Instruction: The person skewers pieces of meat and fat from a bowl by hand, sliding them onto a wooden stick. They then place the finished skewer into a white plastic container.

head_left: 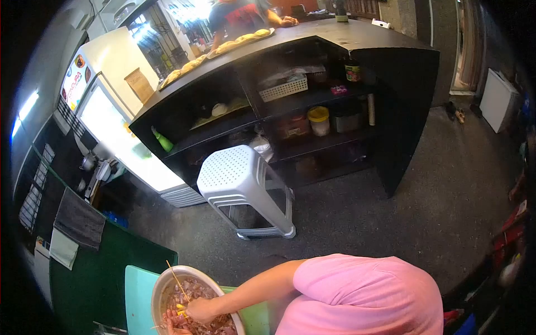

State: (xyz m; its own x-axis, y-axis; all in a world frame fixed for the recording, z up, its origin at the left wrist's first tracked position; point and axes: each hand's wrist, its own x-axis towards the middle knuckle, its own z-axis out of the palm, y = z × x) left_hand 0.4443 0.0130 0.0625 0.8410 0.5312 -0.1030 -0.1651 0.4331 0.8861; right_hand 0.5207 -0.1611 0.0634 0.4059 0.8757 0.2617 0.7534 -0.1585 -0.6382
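A round, pale basin (pixel 158 298) full of cut raw meat (pixel 198 288) stands at the bottom of the view. My right hand (pixel 200 310) reaches down into it from the pink sleeve, fingers closed over something hidden among the meat. Close beside it, partly cut off by the frame's lower edge, my left hand (pixel 176 325) appears closed around a thin wooden skewer whose end pokes out to the left. Another wooden skewer (pixel 177 280) leans up out of the meat past the rim. Small yellow pieces (pixel 181 310) lie between the two hands.
A turquoise board (pixel 138 290) and a green surface (pixel 257 318) lie by the basin. Ahead stand a grey plastic stool (pixel 234 173) and a black shelved counter (pixel 410 100) bearing a long tray of yellowish food (pixel 243 40). Behind it is another person (pixel 240 19). A lit fridge (pixel 111 123) stands left.
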